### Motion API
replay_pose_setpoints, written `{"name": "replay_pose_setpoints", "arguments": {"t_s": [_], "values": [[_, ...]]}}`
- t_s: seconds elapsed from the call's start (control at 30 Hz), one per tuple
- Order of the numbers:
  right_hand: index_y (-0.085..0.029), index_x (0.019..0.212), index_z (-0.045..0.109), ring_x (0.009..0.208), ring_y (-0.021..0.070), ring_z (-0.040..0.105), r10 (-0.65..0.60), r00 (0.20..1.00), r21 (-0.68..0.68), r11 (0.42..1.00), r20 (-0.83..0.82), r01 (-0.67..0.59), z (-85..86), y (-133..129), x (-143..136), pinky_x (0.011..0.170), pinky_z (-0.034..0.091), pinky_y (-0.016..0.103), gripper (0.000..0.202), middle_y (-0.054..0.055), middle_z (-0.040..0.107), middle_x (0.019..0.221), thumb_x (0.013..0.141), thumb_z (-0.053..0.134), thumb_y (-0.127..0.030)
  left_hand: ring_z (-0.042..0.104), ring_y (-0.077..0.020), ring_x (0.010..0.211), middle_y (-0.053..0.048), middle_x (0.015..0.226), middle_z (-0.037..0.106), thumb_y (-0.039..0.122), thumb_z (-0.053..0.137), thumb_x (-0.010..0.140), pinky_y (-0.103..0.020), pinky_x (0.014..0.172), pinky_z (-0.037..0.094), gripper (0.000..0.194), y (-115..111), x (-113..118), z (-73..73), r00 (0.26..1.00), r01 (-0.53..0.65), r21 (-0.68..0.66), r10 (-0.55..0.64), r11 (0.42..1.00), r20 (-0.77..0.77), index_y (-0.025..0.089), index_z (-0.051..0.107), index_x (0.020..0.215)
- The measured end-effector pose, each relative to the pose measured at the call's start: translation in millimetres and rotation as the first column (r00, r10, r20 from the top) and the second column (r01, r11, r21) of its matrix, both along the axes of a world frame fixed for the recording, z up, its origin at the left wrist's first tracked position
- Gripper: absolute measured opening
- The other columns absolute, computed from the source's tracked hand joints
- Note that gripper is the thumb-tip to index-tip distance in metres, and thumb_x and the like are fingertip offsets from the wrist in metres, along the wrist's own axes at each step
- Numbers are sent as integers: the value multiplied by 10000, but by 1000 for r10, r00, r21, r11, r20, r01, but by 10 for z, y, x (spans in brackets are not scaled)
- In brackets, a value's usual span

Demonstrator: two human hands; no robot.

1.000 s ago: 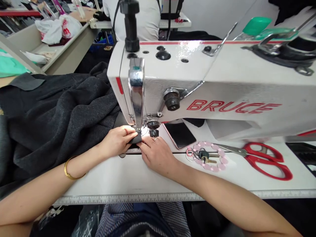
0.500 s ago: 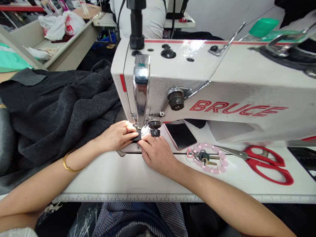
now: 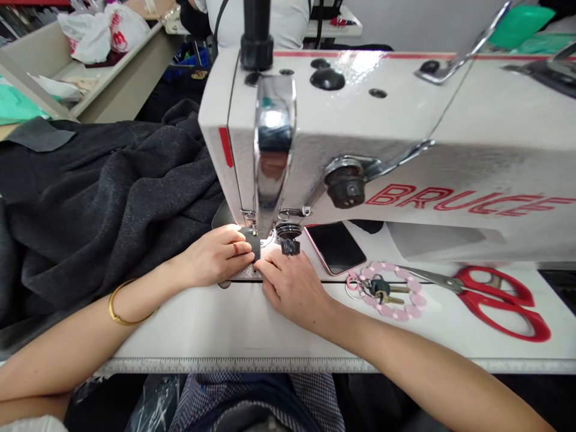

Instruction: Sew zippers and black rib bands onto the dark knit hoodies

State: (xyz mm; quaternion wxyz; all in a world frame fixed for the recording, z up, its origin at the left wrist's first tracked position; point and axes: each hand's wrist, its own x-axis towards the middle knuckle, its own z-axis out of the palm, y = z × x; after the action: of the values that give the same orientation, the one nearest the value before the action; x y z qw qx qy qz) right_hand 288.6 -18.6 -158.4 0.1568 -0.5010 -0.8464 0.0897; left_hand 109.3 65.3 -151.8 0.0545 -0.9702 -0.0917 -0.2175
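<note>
Under the needle area of the white sewing machine [image 3: 306, 126] lies a small piece of dark cloth [image 3: 252, 243]. My left hand [image 3: 220, 255] rests on its left side, fingers laid flat over it and pressing it to the machine bed. My right hand [image 3: 292, 285] is at the cloth's near right corner, with its fingers bent and drawn together there; the fingertips' hold is partly hidden. The shiny metal lever cover [image 3: 273, 138] blocks part of the needle area. A large dark grey garment [image 3: 135, 192] lies bunched to the left of my left hand.
Right of my right hand lie a phone [image 3: 337, 249], keys on a pink beaded ring [image 3: 384, 291] and red-handled scissors [image 3: 499, 300]. A ruler strip [image 3: 238, 365] runs along the table's front edge. Behind are a tray [image 3: 121, 78] with plastic bags and a person in white [image 3: 279, 27].
The camera view has moved closer, so the machine appears larger and shifted. Both hands stay at the cloth; more of its surface shows between them now.
</note>
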Motion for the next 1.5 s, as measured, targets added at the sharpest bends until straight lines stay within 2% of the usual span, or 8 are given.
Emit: {"name": "replay_pose_setpoints", "arguments": {"t_s": [0.2,0.33,0.5,0.63,0.87,1.17,1.37,1.5], "values": [[-152,873,571,831,204,446,21,999,52,998,32,-23,12,5,1,692,276,331,192,69,559,851,805,394,-124,548,-131,774,-17,812,647,147,349,897,-291,727,424,257,-24,8,19,999,-7,121,12,993,-39,162,599,839],[-136,908,569,948,227,432,53,998,48,997,39,-55,13,-1,-5,763,292,354,195,88,570,953,822,394,-134,550,-131,766,-36,818,643,158,285,917,-272,677,417,341,-46,7,54,995,-17,34,20,999,-97,156,614,827],[-138,916,574,871,193,465,68,996,59,996,62,-71,23,12,-1,748,299,342,199,62,587,980,832,394,-147,536,-144,723,-52,827,641,182,316,909,-270,665,422,329,-37,30,88,996,38,-97,-45,995,-74,133,628,819],[-142,903,587,821,185,481,55,998,40,998,41,-57,18,47,8,714,308,341,220,59,597,958,830,379,-138,549,-149,790,-47,864,648,188,313,908,-254,703,439,338,0,13,30,997,62,-109,-65,992,-30,140,636,821],[-141,878,594,872,203,490,68,996,21,998,-53,-67,-23,89,6,743,339,341,238,75,602,867,815,365,-117,568,-134,749,-29,885,635,222,301,882,-253,689,448,359,25,-47,-29,998,-46,-122,40,991,-49,191,650,802],[-171,902,607,927,221,489,2,999,5,1000,32,-2,-25,173,0,779,358,353,223,85,596,924,801,410,-145,571,-129,772,-13,925,649,227,356,867,-236,679,440,310,148,-42,-33,996,-76,-160,68,984,-56,209,663,829],[-188,994,587,976,230,491,-85,996,6,996,15,85,-63,228,-3,839,358,365,241,87,582,999,821,420,-167,540,-134,714,-43,779,618,257,350,889,-228,607,399,323,247,-44,-94,982,-181,-137,170,974,-85,201,667,858],[-195,1033,593,965,228,517,-113,991,-41,993,-67,110,-51,246,25,838,377,362,257,88,589,1021,840,423,-210,524,-147,750,-34,729,591,241,389,877,-231,610,380,283,271,-26,-96,980,-189,-163,176,968,-91,181,643,766]]}}
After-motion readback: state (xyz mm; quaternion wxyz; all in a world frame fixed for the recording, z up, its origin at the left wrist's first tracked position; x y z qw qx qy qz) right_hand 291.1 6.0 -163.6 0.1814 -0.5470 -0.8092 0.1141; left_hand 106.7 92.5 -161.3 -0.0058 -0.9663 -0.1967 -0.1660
